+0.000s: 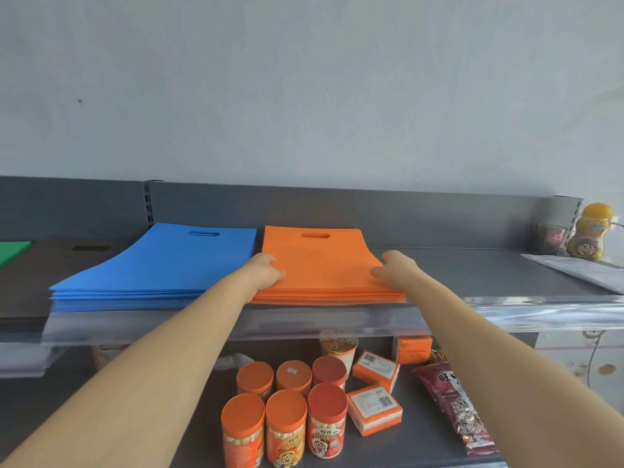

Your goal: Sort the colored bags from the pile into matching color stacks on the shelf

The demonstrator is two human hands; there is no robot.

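We are squaring the orange stack (324, 265), which lies on the shelf (489, 275) between our two hands. To do it well, we press both sides inward evenly, so the edges line up and nothing slides toward the blue stack (158, 265) just beyond our left hand (266, 270). Both arms reach forward, almost straight. The left hand and the right hand (391, 268) rest apart on opposite side edges, fingers curled, gripping nothing.
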